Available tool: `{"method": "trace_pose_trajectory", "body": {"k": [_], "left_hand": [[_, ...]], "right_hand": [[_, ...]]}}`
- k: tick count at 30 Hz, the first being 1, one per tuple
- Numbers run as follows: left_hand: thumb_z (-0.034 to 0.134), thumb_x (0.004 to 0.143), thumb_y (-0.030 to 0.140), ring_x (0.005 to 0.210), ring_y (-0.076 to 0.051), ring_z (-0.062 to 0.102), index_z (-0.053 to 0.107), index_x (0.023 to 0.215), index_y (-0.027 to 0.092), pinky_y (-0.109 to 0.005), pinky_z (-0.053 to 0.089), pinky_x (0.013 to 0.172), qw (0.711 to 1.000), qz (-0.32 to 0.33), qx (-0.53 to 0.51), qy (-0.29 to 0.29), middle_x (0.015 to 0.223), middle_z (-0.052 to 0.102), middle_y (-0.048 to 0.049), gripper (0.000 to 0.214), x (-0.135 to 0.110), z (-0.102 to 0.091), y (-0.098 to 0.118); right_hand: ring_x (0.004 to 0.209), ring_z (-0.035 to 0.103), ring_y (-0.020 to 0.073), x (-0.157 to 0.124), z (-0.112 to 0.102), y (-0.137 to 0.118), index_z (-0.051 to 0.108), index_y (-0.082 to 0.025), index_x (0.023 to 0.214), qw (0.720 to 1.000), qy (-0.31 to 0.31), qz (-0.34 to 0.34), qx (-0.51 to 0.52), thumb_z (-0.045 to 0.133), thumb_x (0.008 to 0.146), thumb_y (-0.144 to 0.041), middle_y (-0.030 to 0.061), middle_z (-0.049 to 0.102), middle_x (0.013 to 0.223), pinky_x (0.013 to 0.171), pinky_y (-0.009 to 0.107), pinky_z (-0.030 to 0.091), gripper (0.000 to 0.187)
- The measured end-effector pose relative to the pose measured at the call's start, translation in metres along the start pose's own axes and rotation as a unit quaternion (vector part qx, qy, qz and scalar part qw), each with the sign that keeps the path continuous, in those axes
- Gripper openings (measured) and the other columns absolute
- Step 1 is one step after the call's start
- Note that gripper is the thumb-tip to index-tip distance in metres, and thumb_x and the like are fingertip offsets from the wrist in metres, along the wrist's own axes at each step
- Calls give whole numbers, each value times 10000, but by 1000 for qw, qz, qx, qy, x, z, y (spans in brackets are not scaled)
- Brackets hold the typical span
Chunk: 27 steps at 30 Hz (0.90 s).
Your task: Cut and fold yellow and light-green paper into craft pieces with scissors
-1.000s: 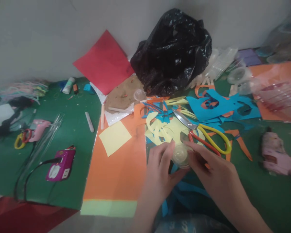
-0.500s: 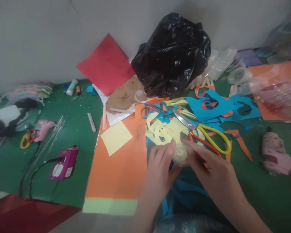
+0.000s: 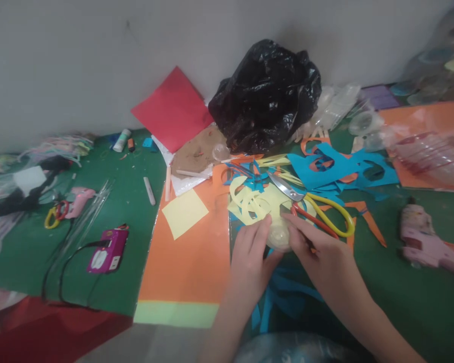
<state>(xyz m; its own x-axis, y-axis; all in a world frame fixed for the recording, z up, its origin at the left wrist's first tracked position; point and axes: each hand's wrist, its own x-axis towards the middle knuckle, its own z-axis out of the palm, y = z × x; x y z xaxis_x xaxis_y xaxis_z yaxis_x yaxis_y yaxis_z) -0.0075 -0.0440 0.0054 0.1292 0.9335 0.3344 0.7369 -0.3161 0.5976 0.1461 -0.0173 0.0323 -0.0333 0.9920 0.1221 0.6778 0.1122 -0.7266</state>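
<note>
Between my two hands is a clear round plastic piece (image 3: 278,236) with a raised centre, perhaps a lid or cup bottom. My left hand (image 3: 251,254) grips its left edge, and the fingers of my right hand (image 3: 321,254) are closed on its right side. Just beyond it lie pale yellow paper scraps (image 3: 245,205) with curved cut-outs. Large scissors (image 3: 335,219) with one yellow and one red-orange handle rest beside my right hand, blades pointing away. Blue paper strips (image 3: 287,295) lie below my hands.
A black plastic bag (image 3: 268,96) stands against the wall, near a red sheet (image 3: 174,108). Pink glue guns lie right (image 3: 423,237) and left (image 3: 79,201). A purple box with a cord (image 3: 108,252) sits left of orange sheets (image 3: 189,267). Blue cut paper (image 3: 321,166) is piled behind the scissors.
The view has shifted slightly, moving the left-side items rightward in the picture. My hands still hold the plastic piece, which looks slightly tilted and higher in the picture.
</note>
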Motion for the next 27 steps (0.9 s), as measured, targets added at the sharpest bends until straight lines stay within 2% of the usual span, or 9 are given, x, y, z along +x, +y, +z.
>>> {"method": "trace_pose_trajectory", "body": {"k": [6, 11, 15, 18, 23, 27], "left_hand": [[587, 951, 307, 1156, -212, 600, 354, 1501, 273, -355, 521, 966, 1000, -6, 0, 4, 1251, 621, -95, 599, 0, 1, 1], [554, 966, 316, 1168, -215, 579, 368, 1498, 239, -357, 493, 991, 1000, 2, -5, 2, 1262, 623, -104, 569, 1, 1, 0], [503, 984, 288, 1210, -228, 538, 370, 1499, 214, -374, 460, 1031, 999, -9, -19, -26, 1313, 598, -120, 538, 1, -1, 0], [524, 971, 314, 1248, -247, 504, 369, 1499, 214, -413, 425, 1075, 997, -46, -34, -61, 1353, 568, -124, 560, 2, -3, 0], [597, 916, 340, 1271, -274, 475, 308, 1535, 191, -437, 424, 1074, 976, -166, -87, -114, 1325, 554, -145, 700, 6, -4, 4], [594, 900, 315, 1274, -272, 468, 319, 1535, 192, -438, 402, 1092, 966, -199, -105, -124, 1321, 545, -147, 704, 9, -5, 6]], "right_hand": [[706, 724, 162, -4, 8, 8, 736, -190, 1119, 999, 31, -37, 26, 439, 977, -308, 38, 770, 953, 659, 248, 586, 349], [938, 729, 226, -4, 9, 12, 708, -188, 1164, 1000, 8, -15, 17, 483, 939, -412, 84, 732, 1143, 697, 284, 605, 390], [1047, 697, 291, -5, 12, 16, 633, -171, 1280, 999, -20, -28, -10, 606, 829, -493, 130, 672, 1265, 673, 329, 613, 555], [1068, 688, 294, -5, 15, 19, 627, -194, 1233, 999, -23, -33, -11, 604, 828, -484, 127, 665, 1269, 682, 334, 606, 499], [1013, 697, 274, -4, 18, 16, 586, -209, 1187, 999, -34, -21, 20, 580, 819, -413, 101, 689, 1168, 751, 369, 588, 422], [1017, 682, 263, -3, 19, 13, 557, -205, 1178, 998, -40, -8, 48, 560, 804, -384, 94, 678, 1131, 807, 385, 570, 415]]}}
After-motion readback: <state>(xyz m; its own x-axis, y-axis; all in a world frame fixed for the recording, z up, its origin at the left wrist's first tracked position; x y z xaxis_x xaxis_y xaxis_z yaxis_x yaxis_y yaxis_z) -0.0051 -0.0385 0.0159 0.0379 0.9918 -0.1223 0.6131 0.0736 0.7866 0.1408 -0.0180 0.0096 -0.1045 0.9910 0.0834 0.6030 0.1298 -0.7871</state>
